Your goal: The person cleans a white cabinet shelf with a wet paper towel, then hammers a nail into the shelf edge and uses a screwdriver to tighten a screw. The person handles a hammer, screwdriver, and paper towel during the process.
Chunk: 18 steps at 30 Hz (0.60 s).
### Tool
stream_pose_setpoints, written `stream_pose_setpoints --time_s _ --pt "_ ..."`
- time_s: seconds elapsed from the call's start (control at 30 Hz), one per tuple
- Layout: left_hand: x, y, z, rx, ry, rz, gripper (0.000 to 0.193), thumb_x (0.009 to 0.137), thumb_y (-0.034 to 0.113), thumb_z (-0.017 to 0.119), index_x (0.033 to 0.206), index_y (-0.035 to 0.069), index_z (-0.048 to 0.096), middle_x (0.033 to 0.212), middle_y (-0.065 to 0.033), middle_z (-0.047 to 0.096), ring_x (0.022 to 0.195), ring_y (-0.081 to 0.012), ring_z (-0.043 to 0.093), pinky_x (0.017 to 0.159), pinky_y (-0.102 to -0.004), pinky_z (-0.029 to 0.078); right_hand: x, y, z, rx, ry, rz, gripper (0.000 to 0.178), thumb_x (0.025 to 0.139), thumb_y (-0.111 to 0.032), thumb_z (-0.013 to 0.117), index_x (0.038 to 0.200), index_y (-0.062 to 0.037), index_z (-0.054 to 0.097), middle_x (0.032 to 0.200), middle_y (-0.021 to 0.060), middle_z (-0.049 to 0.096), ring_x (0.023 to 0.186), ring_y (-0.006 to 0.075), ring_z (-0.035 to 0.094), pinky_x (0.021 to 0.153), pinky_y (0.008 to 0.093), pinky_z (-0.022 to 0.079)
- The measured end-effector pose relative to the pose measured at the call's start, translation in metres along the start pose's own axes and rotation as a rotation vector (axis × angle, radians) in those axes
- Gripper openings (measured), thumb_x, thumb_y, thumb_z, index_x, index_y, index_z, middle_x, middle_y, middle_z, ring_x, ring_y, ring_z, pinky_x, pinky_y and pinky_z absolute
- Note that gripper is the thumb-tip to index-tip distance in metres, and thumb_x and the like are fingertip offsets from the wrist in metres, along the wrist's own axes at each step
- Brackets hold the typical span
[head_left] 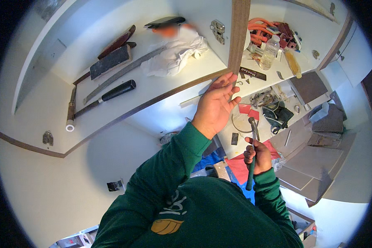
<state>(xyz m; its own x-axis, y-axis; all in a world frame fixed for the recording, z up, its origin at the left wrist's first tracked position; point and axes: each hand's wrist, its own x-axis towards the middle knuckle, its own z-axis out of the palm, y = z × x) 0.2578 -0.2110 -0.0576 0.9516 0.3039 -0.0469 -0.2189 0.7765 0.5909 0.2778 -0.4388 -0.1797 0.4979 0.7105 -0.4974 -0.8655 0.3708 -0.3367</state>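
Note:
My left hand (216, 103) is raised with its fingers stretched out and apart, the fingertips at the brown edge strip (236, 43) of the white cabinet's upright panel. Lower and to the right, my right hand (259, 157) is closed round the handle of a hammer (251, 175). The hammer stands nearly upright, its metal head at the top and its dark grip hanging below my fist. On the cabinet shelf left of my left hand lie a file with a black handle (119, 90), a long flat metal bar (124, 74) and a dark rectangular block (110, 62).
A white cloth (177, 53) lies at the shelf's back. The right compartment holds a clear bottle (270, 53), orange tubing (260, 29) and a yellowish bottle (292, 64). Beneath are a dark bag (278, 114) and red sandpaper pieces (249, 110). A metal hinge (218, 32) juts from the panel.

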Motion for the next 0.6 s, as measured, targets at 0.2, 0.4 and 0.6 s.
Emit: stream_pose_setpoints --time_s 0.2,0.4,0.6 --pt "-0.015 0.003 0.002 -0.001 -0.014 0.016 0.049 0.091 0.012 0.055 0.139 0.01 0.045 0.14 -0.0028 0.047 0.109 -0.0189 0.051 0.097 -0.0386 0.04 0.009 -0.002 0.002 -0.025 -0.039 0.021 0.031 0.099 -0.027 0.045 0.115 -0.0023 0.056 0.057 0.0015 0.049 0.049 0.0151 0.048 0.043 0.028 0.042" --pt "-0.008 -0.002 0.008 -0.053 -0.027 0.019 0.047 0.09 0.012 0.057 0.137 0.01 0.047 0.138 -0.003 0.049 0.11 -0.0192 0.05 0.098 -0.0393 0.039 0.012 -0.007 0.006 -0.048 -0.075 0.035 0.032 0.099 -0.027 0.045 0.115 -0.0024 0.057 0.057 0.0014 0.049 0.049 0.015 0.049 0.043 0.0281 0.043" --pt "-0.009 -0.003 0.007 -0.033 -0.012 0.042 0.044 0.09 0.012 0.058 0.134 0.01 0.049 0.139 -0.0044 0.049 0.115 -0.0202 0.049 0.1 -0.0409 0.038 0.011 -0.014 0.011 -0.084 -0.047 0.048 0.031 0.099 -0.027 0.044 0.115 -0.0033 0.056 0.057 0.0004 0.047 0.049 0.0145 0.048 0.043 0.0276 0.042"
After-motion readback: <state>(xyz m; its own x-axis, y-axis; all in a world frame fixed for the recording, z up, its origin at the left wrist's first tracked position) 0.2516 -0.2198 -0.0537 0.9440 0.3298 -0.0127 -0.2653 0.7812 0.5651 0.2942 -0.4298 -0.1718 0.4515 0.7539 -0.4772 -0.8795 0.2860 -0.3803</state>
